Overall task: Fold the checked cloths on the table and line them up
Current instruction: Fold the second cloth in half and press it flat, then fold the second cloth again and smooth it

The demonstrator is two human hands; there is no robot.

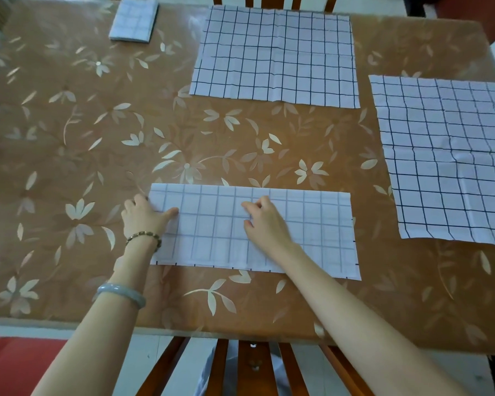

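Nearest, the slatted back of a wooden chair (pixel 226 367) stands against the near edge of the table (pixel 69 167), whose brown cover is printed with pale leaves and flowers. Both forearms reach over that edge; the left one wears a pale bangle (pixel 120 292) and, closer to the wrist, a beaded bracelet (pixel 143 237). Just past them lies the half-folded cloth (pixel 312 232), a long flat strip running left to right near the table's front (its checks look faint, as if the pale side were up). The left hand (pixel 143 215) holds the strip's left end, thumb laid on top and fingers curled at the edge. The right hand (pixel 265 224) rests near the middle of the strip with its fingers bent and their tips on the fabric; whether they pinch it or only press, I cannot tell. Farther off to the right a second checked cloth (pixel 446 155) lies spread open, and a third cloth (pixel 275 52) lies spread at the far middle. At the far left corner sits a small folded stack (pixel 133 20) of checked cloth, well apart from the rest.
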